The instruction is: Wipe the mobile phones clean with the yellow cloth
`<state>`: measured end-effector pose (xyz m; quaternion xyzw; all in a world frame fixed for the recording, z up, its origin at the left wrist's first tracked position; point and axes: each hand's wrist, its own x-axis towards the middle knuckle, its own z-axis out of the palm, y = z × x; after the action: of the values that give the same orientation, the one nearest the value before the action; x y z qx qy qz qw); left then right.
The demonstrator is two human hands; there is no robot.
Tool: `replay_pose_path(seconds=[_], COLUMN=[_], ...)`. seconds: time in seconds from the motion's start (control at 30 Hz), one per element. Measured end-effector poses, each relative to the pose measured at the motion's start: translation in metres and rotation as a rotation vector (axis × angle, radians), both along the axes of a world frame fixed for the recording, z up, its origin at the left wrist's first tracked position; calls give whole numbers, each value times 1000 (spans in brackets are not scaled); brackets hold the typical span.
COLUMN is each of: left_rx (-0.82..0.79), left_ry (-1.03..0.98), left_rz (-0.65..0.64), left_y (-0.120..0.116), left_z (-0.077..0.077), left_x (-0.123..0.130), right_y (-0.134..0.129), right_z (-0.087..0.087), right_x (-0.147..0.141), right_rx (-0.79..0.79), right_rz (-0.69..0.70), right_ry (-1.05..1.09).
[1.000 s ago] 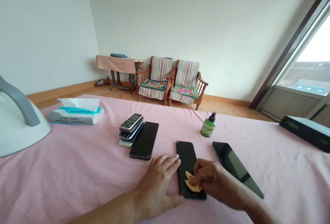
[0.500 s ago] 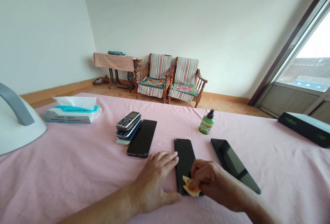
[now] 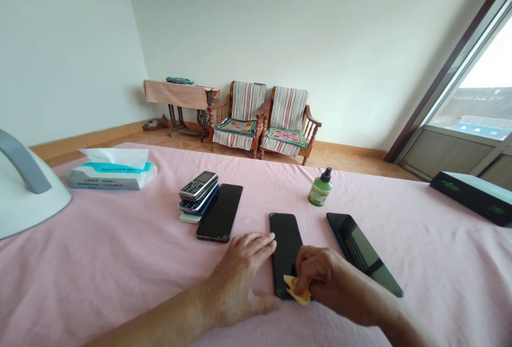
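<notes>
A black smartphone [image 3: 285, 240] lies face up between my hands on the pink cloth. My right hand [image 3: 326, 277] is closed on a folded yellow-orange cloth [image 3: 296, 291] and presses it on the near end of the screen. My left hand [image 3: 242, 275] lies with fingers outstretched, its fingertips at the phone's left edge and its thumb by the lower corner. To the right, a second smartphone [image 3: 362, 251] rests at a slant, partly behind my right forearm. Behind them stands a green spray bottle [image 3: 320, 190] with a black cap.
Left of centre, several keypad phones are stacked [image 3: 199, 186] beside another black smartphone [image 3: 222, 211]. A tissue pack [image 3: 112, 175] and a white appliance with a grey handle [image 3: 32, 192] sit farther left. A black-sided box [image 3: 468, 198] is at the right. Two chairs [image 3: 286, 123] stand beyond the table.
The view has shifted very slightly. My right hand still holds the cloth at the phone's near end, with hardly any movement; my left hand stays in place.
</notes>
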<state>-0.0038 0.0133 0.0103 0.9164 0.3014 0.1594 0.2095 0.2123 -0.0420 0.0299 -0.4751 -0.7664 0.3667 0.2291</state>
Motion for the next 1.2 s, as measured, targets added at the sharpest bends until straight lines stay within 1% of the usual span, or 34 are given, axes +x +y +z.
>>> replay_pose_path(seconds=[0.1, 0.17, 0.33, 0.5, 0.57, 0.63, 0.73, 0.83, 0.9, 1.0, 1.07, 1.13, 1.2], left_rx=[3, 2, -3, -4, -5, -5, -6, -15, -18, -3, 5, 2, -6], left_ry=[-1, -2, -8, -27, -31, -33, -19, -9, -12, -34, -59, -74, -76], left_rz=[12, 17, 6, 19, 17, 7, -6, -9, 0, -12, -40, -51, -45], left_y=[0, -1, 0, -1, -1, 0, 1, 1, -1, -6, -8, -10, -10], left_z=[1, 1, 0, 0, -1, -1, -1, 0, 2, 4, 4, 3, 2], left_x=[1, 2, 0, 1, 1, 0, -1, -1, 0, 1, 1, 1, 0], right_y=[0, 0, -3, -3, -3, -4, -5, 1, 9, 24, 28, 24, 16], right_z=[-1, 0, 4, 3, 4, 5, 7, 1, -8, -22, -27, -24, -18], right_x=[-11, -15, -5, -15, -17, -10, 7, 17, 17, 13, 12, 13, 16], right_rx=[53, 56, 1, 63, 51, 7, -51, -55, 16, 200, 268, 230, 104], right_rz=[40, 62, 42, 42, 55, 50, 11, -16, -80, -256, -315, -283, -199], right_ry=[30, 38, -12, 19, 27, 2, -52, -49, -16, 17, 26, 37, 49])
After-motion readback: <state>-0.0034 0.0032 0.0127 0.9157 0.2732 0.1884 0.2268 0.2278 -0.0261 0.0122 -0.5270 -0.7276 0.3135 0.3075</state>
